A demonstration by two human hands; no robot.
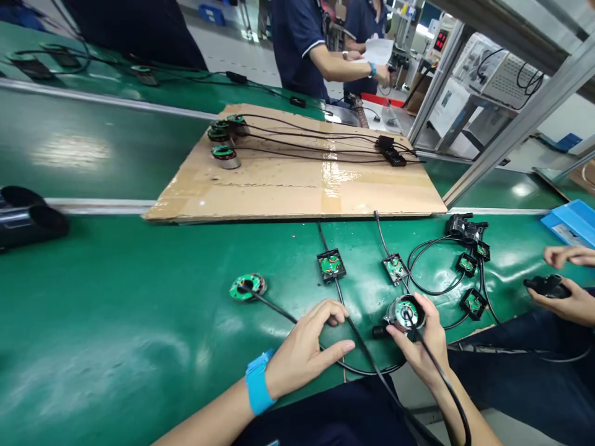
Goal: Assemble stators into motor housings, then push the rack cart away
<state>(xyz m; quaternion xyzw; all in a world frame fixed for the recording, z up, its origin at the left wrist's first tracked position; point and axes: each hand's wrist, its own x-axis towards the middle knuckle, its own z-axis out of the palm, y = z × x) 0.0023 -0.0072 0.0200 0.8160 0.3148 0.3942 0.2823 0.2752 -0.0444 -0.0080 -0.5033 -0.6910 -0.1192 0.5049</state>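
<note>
Between the thumb and fingers of my right hand (425, 347) is a round motor housing (393, 313) with a green circuit board (406, 310) inside and a black cable coming out. My left hand (313, 347), with a blue wrist strap, hovers over the bench with thumb and fingers apart and nothing in them. Near it runs a black cable (356, 331) from a small open black box (331, 266) holding a circuit board. A second open box (395, 268) lies just beyond the housing. Left of my left hand rests a round green-board motor core (248, 287) with its cable.
A cardboard sheet (279, 192) bears several motor cores (225, 155) and cables. At right lie coiled cables with open boxes (473, 303) and dark housings (465, 228). A co-worker's hands (569, 300) hold a black part. Black cylinders (35, 223) stand far left; a metal post (511, 118) slants at right.
</note>
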